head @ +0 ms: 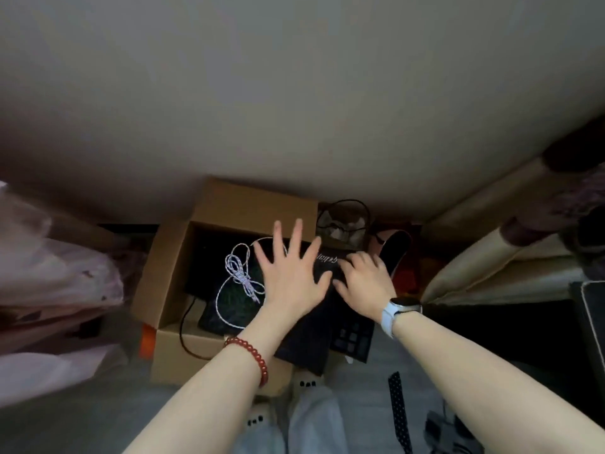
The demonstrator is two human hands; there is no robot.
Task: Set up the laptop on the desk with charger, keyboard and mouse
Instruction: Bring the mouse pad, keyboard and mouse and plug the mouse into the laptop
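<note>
Bare forearms reach into a cardboard box [170, 273]: left hand [291, 273] splayed flat, right hand [363, 283] gripping a black keyboard [352, 339], likely rigid, best lifted by both ends

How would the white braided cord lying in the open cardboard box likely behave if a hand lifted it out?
The white braided cord lies in loose loops round a bunched middle, so it is probably floppy and would dangle and uncoil. It looks thin, so likely light. Draped over dark items in the cardboard box, it might snag on them or drag one along.
</note>
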